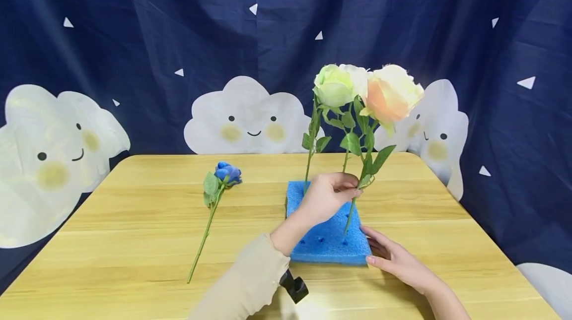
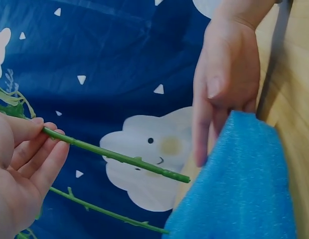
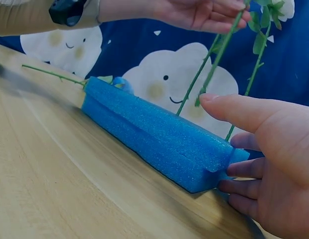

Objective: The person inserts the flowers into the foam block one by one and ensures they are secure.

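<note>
My left hand (image 1: 325, 197) pinches the green stem (image 2: 119, 155) of a peach and cream rose (image 1: 393, 94) between thumb and fingers. The stem's lower end hangs just above the blue foam block (image 1: 328, 248), apart from it in the left wrist view. My right hand (image 1: 402, 264) rests at the block's right edge, its fingers (image 3: 246, 188) against the side and its thumb extended. A pale green rose (image 1: 333, 86) and a white rose (image 1: 355, 78) stand behind, their stems reaching down to the foam. Several small holes show in the block's top.
A blue rose (image 1: 228, 173) with a long stem lies on the wooden table (image 1: 134, 221), left of the foam. A black device (image 1: 294, 286) is strapped at my left wrist. Behind the table hangs a dark blue curtain (image 1: 214, 27) with smiling clouds and white triangles.
</note>
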The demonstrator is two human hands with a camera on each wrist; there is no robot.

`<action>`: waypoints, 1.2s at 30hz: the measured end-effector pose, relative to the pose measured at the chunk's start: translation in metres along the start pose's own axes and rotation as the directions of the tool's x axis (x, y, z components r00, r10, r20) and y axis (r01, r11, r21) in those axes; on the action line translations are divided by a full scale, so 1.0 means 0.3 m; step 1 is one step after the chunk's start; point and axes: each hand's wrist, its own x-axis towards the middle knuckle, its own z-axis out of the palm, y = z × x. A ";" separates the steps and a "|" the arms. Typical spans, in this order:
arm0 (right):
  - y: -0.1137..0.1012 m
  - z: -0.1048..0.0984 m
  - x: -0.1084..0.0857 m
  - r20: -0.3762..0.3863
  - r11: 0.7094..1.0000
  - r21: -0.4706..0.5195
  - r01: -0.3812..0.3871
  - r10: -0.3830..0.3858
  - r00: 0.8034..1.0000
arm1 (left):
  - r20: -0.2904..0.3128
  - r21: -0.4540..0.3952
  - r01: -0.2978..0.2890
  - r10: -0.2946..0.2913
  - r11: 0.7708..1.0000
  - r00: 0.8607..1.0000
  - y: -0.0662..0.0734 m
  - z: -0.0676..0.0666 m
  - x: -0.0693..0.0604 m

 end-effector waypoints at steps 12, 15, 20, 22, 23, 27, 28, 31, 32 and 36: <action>0.001 0.001 -0.002 -0.003 1.000 0.019 0.009 -0.009 1.000 | -0.028 0.089 -0.010 0.013 0.996 1.000 -0.048 0.045 0.000; -0.001 0.001 -0.002 -0.007 1.000 0.021 0.010 -0.009 1.000 | -0.049 0.083 -0.019 0.023 0.996 0.999 -0.053 0.044 0.001; -0.003 0.001 -0.002 -0.008 1.000 0.022 0.007 -0.007 1.000 | -0.055 0.062 -0.009 0.013 0.998 0.998 -0.062 0.043 0.005; -0.002 0.001 -0.002 -0.003 1.000 0.024 0.008 -0.008 1.000 | -0.052 0.068 -0.004 0.007 0.998 0.999 -0.067 0.044 0.006; -0.002 0.000 -0.002 -0.002 1.000 0.023 0.006 -0.006 1.000 | -0.051 0.069 0.000 0.003 0.998 0.999 -0.069 0.046 0.006; -0.003 0.000 -0.001 0.007 1.000 0.010 -0.003 0.003 1.000 | -0.044 0.077 0.017 -0.013 0.997 0.999 -0.078 0.049 0.005; -0.003 0.000 0.000 0.008 1.000 0.006 -0.007 0.007 1.000 | -0.043 0.078 0.019 -0.016 0.997 0.999 -0.079 0.050 0.004; -0.004 0.000 0.002 0.011 1.000 -0.001 -0.014 0.014 1.000 | -0.044 0.074 0.018 -0.015 0.997 0.999 -0.086 0.051 0.004; -0.004 0.000 0.002 0.009 1.000 -0.001 -0.016 0.016 1.000 | -0.046 0.071 0.018 -0.014 0.997 0.999 -0.088 0.051 0.003; -0.003 0.000 -0.001 0.003 1.000 0.005 -0.007 0.007 1.000 | -0.053 0.058 0.017 -0.014 0.998 0.998 -0.095 0.052 0.003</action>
